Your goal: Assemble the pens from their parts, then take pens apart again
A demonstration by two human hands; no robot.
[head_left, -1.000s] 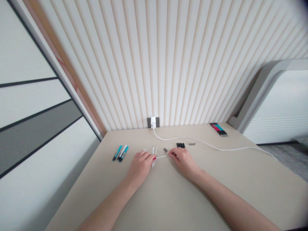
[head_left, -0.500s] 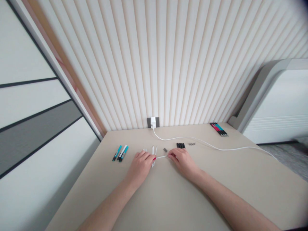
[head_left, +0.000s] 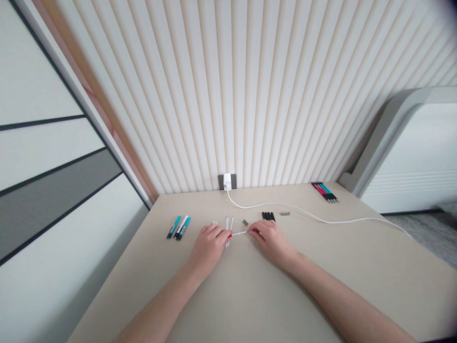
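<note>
My left hand (head_left: pixel 210 243) is closed around a red pen barrel (head_left: pixel 230 236), most of which its fingers hide. A thin white pen refill (head_left: pixel 239 233) sticks out of the barrel to the right. At the refill's far end, my right hand (head_left: pixel 269 238) pinches the tip between thumb and fingers; whether a small part is also held there is hidden. White refills (head_left: pixel 232 224) lie under and behind my left fingertips. Just behind my right fingers are a small grey piece (head_left: pixel 245 222) and several black pen grips (head_left: pixel 268 216).
Several small metal pen tips (head_left: pixel 284 214) lie right of the grips. Teal and white pen barrels (head_left: pixel 182 227) lie at left, small clear pieces (head_left: pixel 214 222) behind my left hand. Pens (head_left: pixel 324 192) sit back right. A white cable (head_left: pixel 303 213) runs from a charger (head_left: pixel 227 181) across the table.
My right hand has shifted very slightly left, so a little less of the refill shows between my hands. My left hand stays in place on the barrel.
</note>
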